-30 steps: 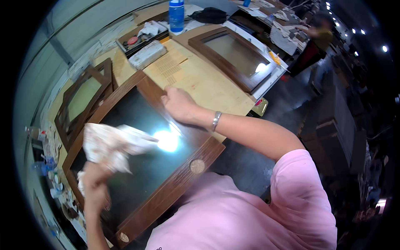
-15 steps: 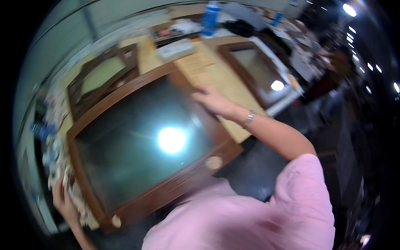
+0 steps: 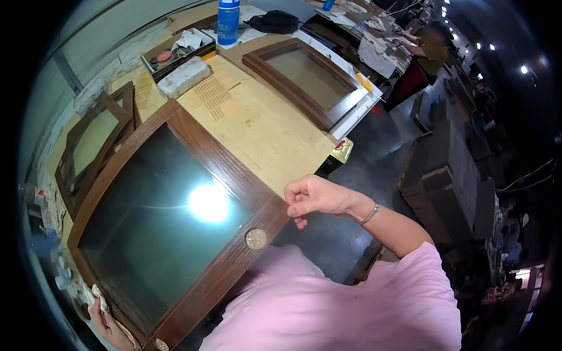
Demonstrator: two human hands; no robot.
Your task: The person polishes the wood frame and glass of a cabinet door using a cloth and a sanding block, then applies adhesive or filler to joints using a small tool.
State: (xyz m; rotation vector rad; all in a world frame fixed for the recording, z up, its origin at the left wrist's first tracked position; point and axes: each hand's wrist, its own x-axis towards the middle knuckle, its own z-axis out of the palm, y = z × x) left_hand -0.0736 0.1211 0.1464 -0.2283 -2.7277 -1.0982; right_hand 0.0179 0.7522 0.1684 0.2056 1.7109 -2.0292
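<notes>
A brown wooden-framed door with a dark glass panel [image 3: 152, 234] lies tilted across the bench before me. Round pale metal-looking discs [image 3: 256, 238] sit near the two corners of its near rail. My right hand [image 3: 319, 197] is closed at the door's right corner, fingers curled and thumb against the edge. At the door's lower left edge, my left hand [image 3: 110, 327] is closed on a crumpled white cloth [image 3: 100, 298]; part of that hand is hidden by the frame. A bright lamp reflection shows in the glass.
Dark wooden frames [image 3: 96, 140] lean together at left. Another glazed door [image 3: 316, 82] rests at the bench's far right. A tray [image 3: 175, 52], a whitish block [image 3: 184, 77] and a blue bottle [image 3: 228, 22] stand behind. A person [image 3: 430, 52] works farther off; boxes [image 3: 445, 175] stand at right.
The glazed door has turned, its near rail now slanting more steeply. My right hand has moved from the far side rail to the right corner. My left hand has shifted lower, with cloth in it.
</notes>
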